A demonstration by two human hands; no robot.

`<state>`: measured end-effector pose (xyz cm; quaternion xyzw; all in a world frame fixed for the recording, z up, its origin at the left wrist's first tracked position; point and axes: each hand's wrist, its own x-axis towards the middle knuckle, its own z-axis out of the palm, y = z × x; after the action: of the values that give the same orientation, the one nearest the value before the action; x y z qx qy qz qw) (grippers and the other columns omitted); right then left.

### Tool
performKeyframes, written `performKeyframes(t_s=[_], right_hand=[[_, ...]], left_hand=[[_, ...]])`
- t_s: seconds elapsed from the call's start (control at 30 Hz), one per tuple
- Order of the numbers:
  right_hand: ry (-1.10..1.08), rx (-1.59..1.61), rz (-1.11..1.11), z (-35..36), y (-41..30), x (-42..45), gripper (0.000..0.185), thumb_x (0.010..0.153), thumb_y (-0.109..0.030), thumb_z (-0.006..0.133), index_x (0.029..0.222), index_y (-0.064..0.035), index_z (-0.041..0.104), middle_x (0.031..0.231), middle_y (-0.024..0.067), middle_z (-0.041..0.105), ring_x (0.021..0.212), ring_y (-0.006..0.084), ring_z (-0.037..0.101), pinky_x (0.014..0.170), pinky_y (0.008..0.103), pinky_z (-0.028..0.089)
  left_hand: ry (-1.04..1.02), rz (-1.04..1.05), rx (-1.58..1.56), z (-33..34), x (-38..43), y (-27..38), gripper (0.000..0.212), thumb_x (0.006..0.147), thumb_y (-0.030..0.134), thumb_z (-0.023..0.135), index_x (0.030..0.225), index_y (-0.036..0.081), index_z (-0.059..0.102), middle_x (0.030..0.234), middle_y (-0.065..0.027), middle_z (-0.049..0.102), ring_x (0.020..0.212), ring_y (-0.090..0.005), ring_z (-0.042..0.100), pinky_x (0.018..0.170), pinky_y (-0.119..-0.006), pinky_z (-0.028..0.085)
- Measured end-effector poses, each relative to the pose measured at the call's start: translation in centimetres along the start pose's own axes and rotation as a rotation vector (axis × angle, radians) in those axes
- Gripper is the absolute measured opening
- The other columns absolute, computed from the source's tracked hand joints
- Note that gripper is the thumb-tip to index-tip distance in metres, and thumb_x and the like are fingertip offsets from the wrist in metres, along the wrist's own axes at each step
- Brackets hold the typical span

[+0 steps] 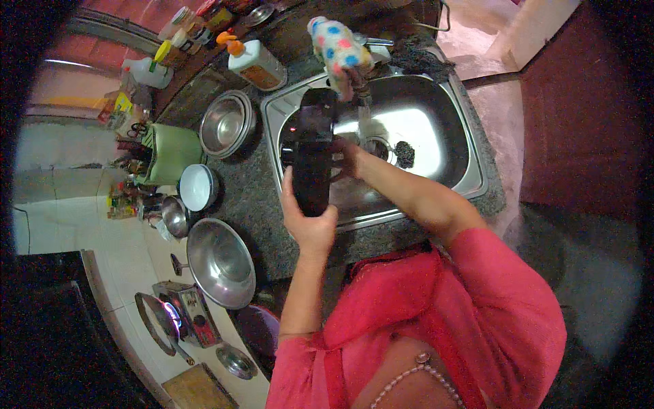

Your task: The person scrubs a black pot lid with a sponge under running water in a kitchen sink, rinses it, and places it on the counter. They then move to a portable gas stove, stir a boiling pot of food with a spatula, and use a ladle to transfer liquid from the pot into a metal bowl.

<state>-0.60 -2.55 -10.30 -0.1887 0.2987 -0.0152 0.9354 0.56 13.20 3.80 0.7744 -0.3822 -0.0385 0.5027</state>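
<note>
My left hand [310, 225] grips the near end of a long black object [312, 153], with the thumb and fingers on opposite sides. The object is too dark to tell whether it is a tray or a container. It is held over the left part of a stainless steel sink [462, 133]. My right hand [348, 159] is at its right side, the fingers partly hidden and blurred. Water appears to run from the tap [364, 92] just beyond. A dark scrubber [405, 154] lies in the basin beside the drain [379, 148].
A spotted cloth [334, 48] hangs about the tap. Left of the sink stand a pump bottle [258, 64], nested steel bowls [225, 125], a white bowl [198, 187] and a large steel basin [220, 263]. A gas burner [176, 317] is lit at lower left.
</note>
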Motion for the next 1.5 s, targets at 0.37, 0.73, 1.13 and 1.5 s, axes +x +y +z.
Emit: performKeyframes(t_s=[0.37,0.73,1.13,1.5], right_hand=[[0.075,-0.268,-0.230,-1.3,0.3,2.3,0.054,0.080,-0.025,0.059,0.128,-0.0162,0.035,0.107,0.0066,0.057,0.099,0.0257,0.054,0.076,0.0531,0.044],[0.118,-0.256,-0.381,-7.0,-6.7,-12.2,0.047,0.083,-0.029,0.060,0.121,-0.0088,0.042,0.105,0.0059,0.056,0.090,0.0169,0.058,0.074,0.0325,0.052],[0.862,-0.962,-0.940,-7.2,-8.4,-21.7,0.048,0.073,-0.018,0.063,0.114,0.0052,0.052,0.099,0.0115,0.061,0.087,0.0180,0.057,0.078,0.0285,0.045],[0.466,-0.542,-0.717,-8.8,-9.7,-20.4,0.044,0.081,-0.021,0.058,0.119,-0.0001,0.053,0.100,0.0078,0.061,0.088,0.0155,0.057,0.078,0.0269,0.045]], left_hand=[[0.110,-0.037,-0.220,-2.6,-2.0,-4.0,0.082,0.056,-0.003,0.063,0.132,0.002,0.034,0.128,-0.0125,0.042,0.115,-0.0259,0.044,0.100,-0.037,0.034],[0.023,-0.861,-1.160,3.4,2.4,-11.0,0.034,0.061,0.006,0.050,0.095,-0.001,0.055,0.095,-0.0107,0.059,0.093,-0.0269,0.055,0.088,-0.039,0.043],[-0.587,-1.274,-1.229,18.6,1.9,-12.2,0.035,0.076,0.017,0.049,0.107,0.000,0.050,0.097,-0.0167,0.059,0.089,-0.0338,0.058,0.082,-0.051,0.046],[-0.556,-1.040,-1.378,11.8,1.2,-12.7,0.040,0.058,0.001,0.046,0.096,-0.009,0.054,0.098,-0.0183,0.059,0.092,-0.0324,0.056,0.085,-0.040,0.047]])
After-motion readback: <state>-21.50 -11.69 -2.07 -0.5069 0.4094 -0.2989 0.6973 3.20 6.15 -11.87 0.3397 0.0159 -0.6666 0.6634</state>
